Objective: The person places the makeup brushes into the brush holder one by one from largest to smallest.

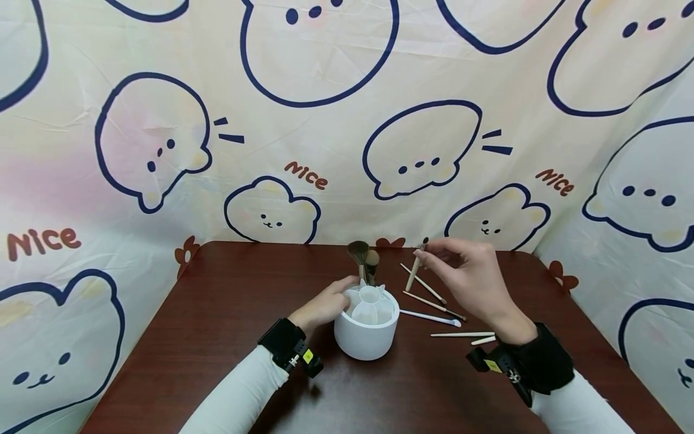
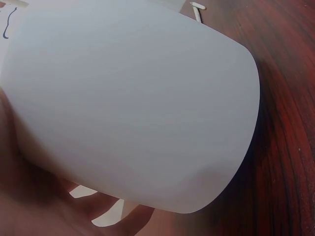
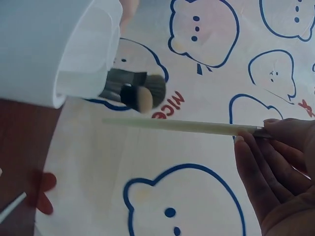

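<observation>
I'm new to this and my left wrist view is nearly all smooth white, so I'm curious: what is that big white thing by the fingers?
Observer: The head view shows a round, smooth white pot whose top is divided into compartments.

Visitor: Oh! Is anything standing in it?

Observer: Yes, a dark, broad-headed brush and a tan-tipped, rounded brush, both with their heads up.

Visitor: And what's happening over on the right?

Observer: The right hand pinches a slim, pale-handled brush by the silvery metal part near its head.
</observation>
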Demonstrator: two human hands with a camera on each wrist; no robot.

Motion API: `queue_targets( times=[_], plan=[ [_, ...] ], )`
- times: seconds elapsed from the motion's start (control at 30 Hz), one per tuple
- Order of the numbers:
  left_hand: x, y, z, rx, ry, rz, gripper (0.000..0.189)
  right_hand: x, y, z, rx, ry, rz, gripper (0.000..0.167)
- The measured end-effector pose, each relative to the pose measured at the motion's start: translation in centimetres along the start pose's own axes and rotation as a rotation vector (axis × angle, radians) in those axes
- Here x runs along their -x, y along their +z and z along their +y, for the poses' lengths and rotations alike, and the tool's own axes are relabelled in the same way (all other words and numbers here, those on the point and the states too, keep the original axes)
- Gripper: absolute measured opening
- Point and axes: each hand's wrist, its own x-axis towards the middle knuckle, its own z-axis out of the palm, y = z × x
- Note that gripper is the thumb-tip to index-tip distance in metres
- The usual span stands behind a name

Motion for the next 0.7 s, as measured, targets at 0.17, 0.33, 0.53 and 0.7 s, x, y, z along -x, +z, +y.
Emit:
queue_targets(
  times=[0.17, 0.33, 0.53, 0.7],
  plan=[
    [0.0, 0.1, -0.1, -0.003, -0.008, 0.006, 0.069, 0.1, 1.2, 0.4, -0.059, 0.096, -0.039, 0.008],
    [0.0, 0.1, -0.1, -0.001, -0.020, 0.008, 0.068, 0.3, 2.1, 1.1, -0.063, 0.156, -0.069, 0.008],
    [0.0, 0.2, -0.1, 0.000, -0.014, 0.011, 0.068, 0.6, 3.4, 1.9, -0.095, 0.203, -0.130, 0.009],
    [-0.1, 0.2, -0.1, -0.007, -0.003, 0.013, 0.068, 1.2, 4.6, 2.8, -0.158, 0.251, -0.196, 0.010]
  ],
)
